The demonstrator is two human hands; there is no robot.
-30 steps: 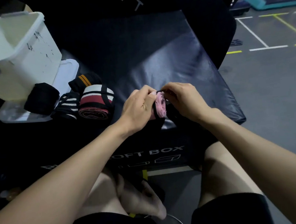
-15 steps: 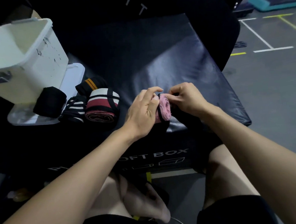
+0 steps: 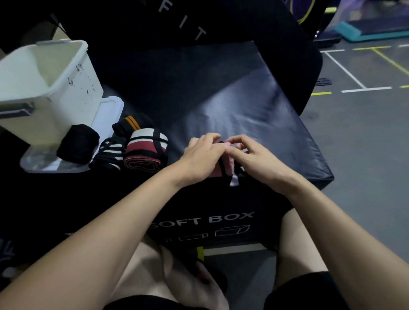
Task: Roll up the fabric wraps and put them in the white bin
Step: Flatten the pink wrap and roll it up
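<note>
Both our forearms reach in from the bottom corners and meet over the near edge of the soft box [image 3: 231,100], the black padded block we use as a table. Our left hand [image 3: 202,158] has its fingers curled around the pink wrap [image 3: 228,164], knuckles up, and our right hand [image 3: 251,158] pinches the same roll from the other side, so both hands are gripping it. The wrap sits between them just above the box's front edge, partly rolled, with a dark strip hanging down.

Over at the box's left end there's the white bin [image 3: 58,92], standing on a clear lid [image 3: 55,164]. Right beside the bin are finished rolls: a black roll [image 3: 78,143], a black-and-white striped roll [image 3: 110,152], a red-and-white roll [image 3: 145,151] and a black roll with orange stripes [image 3: 132,122] behind those.

Past the box's right edge it's grey gym floor [image 3: 371,159] with white and yellow lines.
</note>
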